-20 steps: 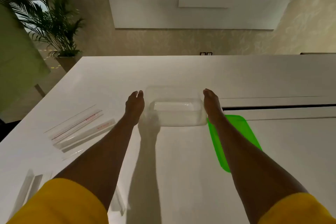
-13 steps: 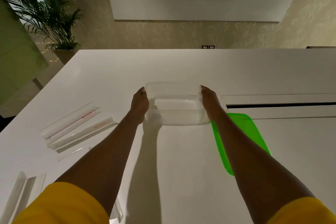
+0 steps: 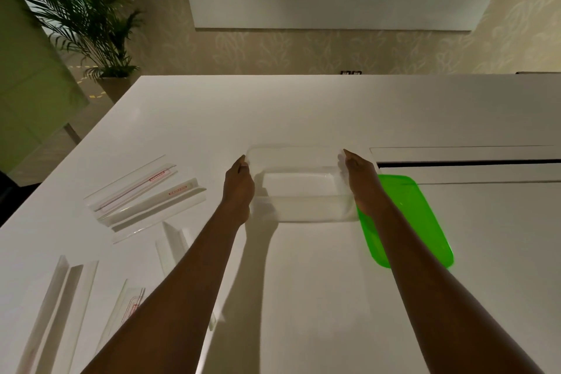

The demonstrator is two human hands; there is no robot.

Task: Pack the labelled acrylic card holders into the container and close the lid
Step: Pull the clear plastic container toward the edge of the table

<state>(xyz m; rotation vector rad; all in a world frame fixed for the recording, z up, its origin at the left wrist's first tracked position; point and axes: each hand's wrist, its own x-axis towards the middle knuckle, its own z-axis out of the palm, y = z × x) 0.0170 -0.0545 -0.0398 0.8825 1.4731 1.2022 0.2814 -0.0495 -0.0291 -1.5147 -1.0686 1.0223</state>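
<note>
A clear plastic container stands open and empty in the middle of the white table. My left hand grips its left wall and my right hand grips its right wall. The bright green lid lies flat on the table just right of the container, partly under my right forearm. Several clear acrylic card holders lie to the left: two with red labels at the far left, one beside my left forearm, and more near the front-left corner.
A long dark slot runs across the table top to the right of the container. A potted palm stands on the floor beyond the table's far-left corner. The table's left edge runs diagonally close to the holders.
Both hands have closed in from beside the container onto its side walls. The view has tilted down, bringing more card holders into view at the lower left.
</note>
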